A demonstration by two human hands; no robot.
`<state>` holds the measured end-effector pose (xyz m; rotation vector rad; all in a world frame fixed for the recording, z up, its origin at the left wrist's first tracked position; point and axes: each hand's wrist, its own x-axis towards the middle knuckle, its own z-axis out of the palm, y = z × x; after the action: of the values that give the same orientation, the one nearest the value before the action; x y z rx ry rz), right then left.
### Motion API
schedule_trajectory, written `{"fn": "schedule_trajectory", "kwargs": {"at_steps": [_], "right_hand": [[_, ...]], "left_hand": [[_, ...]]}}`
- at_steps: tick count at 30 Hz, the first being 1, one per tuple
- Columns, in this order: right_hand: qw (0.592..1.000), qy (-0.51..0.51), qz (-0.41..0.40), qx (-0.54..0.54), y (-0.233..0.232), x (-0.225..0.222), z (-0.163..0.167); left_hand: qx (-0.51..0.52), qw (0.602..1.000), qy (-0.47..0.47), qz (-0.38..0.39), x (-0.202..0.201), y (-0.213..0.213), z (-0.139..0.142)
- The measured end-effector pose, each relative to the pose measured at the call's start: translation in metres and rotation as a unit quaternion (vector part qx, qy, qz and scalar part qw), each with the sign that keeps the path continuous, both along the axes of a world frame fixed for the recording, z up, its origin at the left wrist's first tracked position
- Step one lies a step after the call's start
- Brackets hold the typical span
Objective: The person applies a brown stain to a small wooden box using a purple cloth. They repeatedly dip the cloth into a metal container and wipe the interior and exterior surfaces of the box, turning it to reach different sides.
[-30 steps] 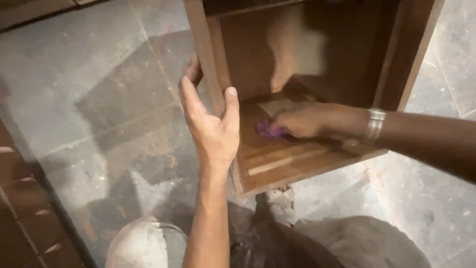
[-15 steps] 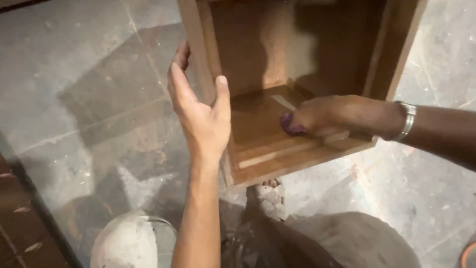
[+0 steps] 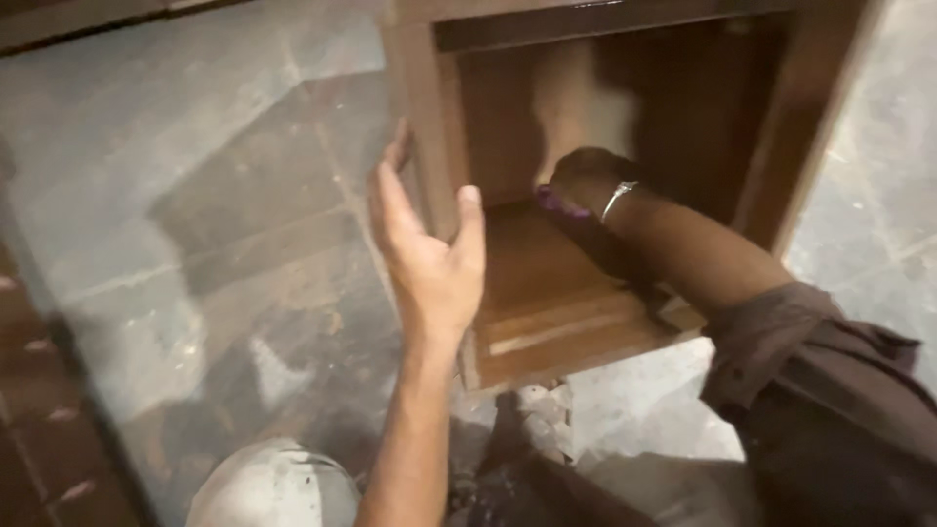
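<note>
A brown wooden box (image 3: 547,322), open toward me, stands on the stone floor. My left hand (image 3: 429,254) grips its left side wall, thumb on the front edge, fingers wrapped behind. My right hand (image 3: 584,181) reaches deep inside, near the back wall, shut on a small purple thing (image 3: 552,201) that shows under the fingers. A metal bracelet (image 3: 618,197) sits on that wrist. What the purple thing is cannot be told.
Grey stone floor tiles (image 3: 195,195) spread to the left and right of the box. My knees (image 3: 273,483) are at the bottom edge. A dark reddish wooden piece (image 3: 39,429) runs along the lower left.
My right hand has moved from the box's front floor to deep inside near the back wall, carrying the purple thing. The left hand keeps its hold on the side wall.
</note>
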<state>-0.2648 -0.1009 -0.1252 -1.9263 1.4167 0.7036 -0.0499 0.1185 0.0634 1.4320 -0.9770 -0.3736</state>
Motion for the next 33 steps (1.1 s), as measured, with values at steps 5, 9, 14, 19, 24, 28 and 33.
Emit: {"fn": "schedule_trajectory", "kwargs": {"at_steps": [5, 9, 14, 19, 24, 28, 33], "right_hand": [[0.923, -0.202, -0.220, 0.244, 0.010, -0.091, 0.011], [0.952, 0.165, 0.224, 0.128, 0.035, -0.078, 0.075], [0.925, 0.093, 0.343, 0.136, 0.084, 0.005, 0.145], [0.917, -0.075, 0.355, 0.166, 0.125, 0.084, 0.154], [0.898, -0.251, 0.346, 0.106, 0.114, 0.032, 0.171], [0.968, 0.088, 0.211, 0.100, 0.104, -0.010, 0.179], [0.942, 0.003, 0.335, -0.010, 0.123, 0.048, 0.152]], "left_hand": [[-0.001, 0.999, -0.024, 0.025, 0.001, 0.001, 0.010], [-0.017, 1.000, -0.010, 0.017, 0.002, -0.001, 0.014], [-0.025, 1.000, 0.014, 0.005, 0.002, -0.002, 0.010], [-0.021, 1.000, -0.009, -0.002, 0.000, -0.001, 0.005], [-0.017, 1.000, -0.006, -0.001, 0.000, 0.000, 0.002], [-0.025, 1.000, -0.004, -0.003, 0.000, 0.002, 0.004], [-0.015, 0.999, 0.032, -0.016, -0.002, 0.002, 0.006]]}}
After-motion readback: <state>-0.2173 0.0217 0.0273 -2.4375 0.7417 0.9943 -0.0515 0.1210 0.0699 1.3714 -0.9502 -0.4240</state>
